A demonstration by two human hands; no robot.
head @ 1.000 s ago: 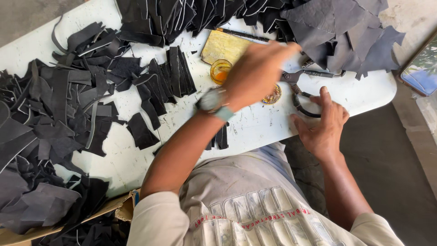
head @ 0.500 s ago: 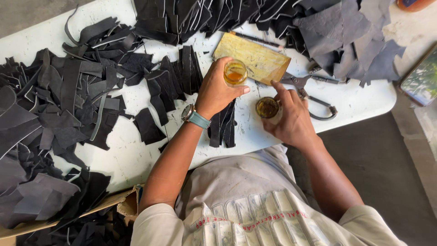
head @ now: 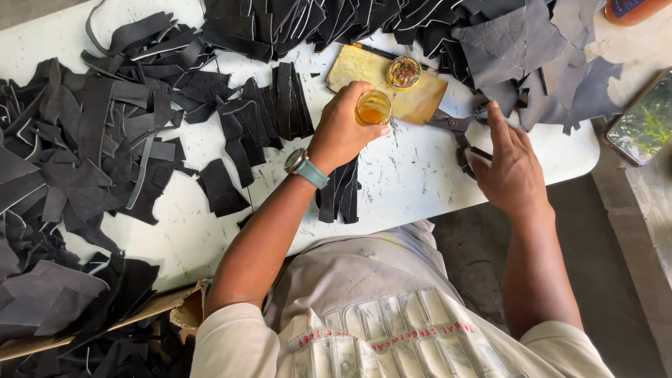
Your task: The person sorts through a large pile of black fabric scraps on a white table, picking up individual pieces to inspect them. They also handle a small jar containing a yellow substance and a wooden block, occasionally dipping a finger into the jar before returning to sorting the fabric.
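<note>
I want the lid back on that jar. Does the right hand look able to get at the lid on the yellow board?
Probably yes: the right hand is empty beside the scissors, and the lid lies uncovered on the yellow board, with nothing between.

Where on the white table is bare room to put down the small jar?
Bare table lies between the left hand, the scissors and the near edge. A smaller patch sits left of the forearm, near a loose scrap. The far side and left end are crowded with black leather pieces.
</note>
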